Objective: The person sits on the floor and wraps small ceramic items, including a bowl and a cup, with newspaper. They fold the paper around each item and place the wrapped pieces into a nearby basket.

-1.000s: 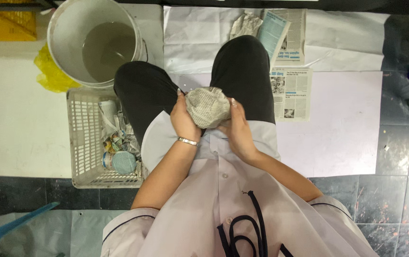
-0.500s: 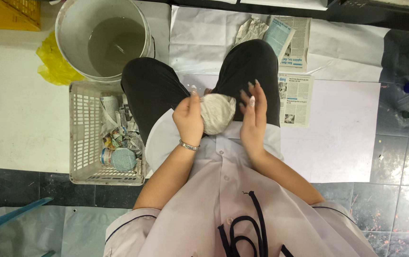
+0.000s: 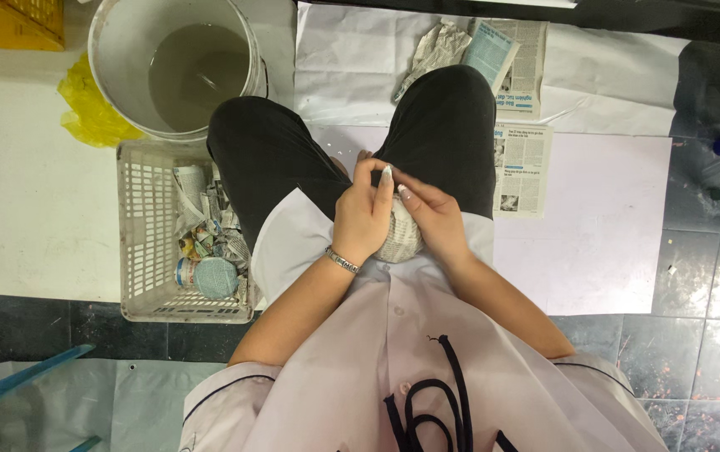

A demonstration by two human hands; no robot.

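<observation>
I sit with a ball wrapped in newspaper (image 3: 400,238) in my lap, between my knees in black trousers. My left hand (image 3: 362,216), with a silver bracelet on the wrist, curls over the ball's left and top side. My right hand (image 3: 432,213) covers its right side, fingers pressed on the paper and fingertips meeting those of the left hand. Most of the ball is hidden under both hands.
A white bucket of murky liquid (image 3: 177,69) stands at the upper left. Below it a white plastic basket (image 3: 146,243) holds newspaper scraps and a bluish ball. Newspaper sheets (image 3: 519,167) and a crumpled piece (image 3: 435,46) lie on white paper ahead. Dark tiles are to the right.
The ball came down from in front of my knees into my lap. My right hand, lifted open half a second ago, has closed back onto it.
</observation>
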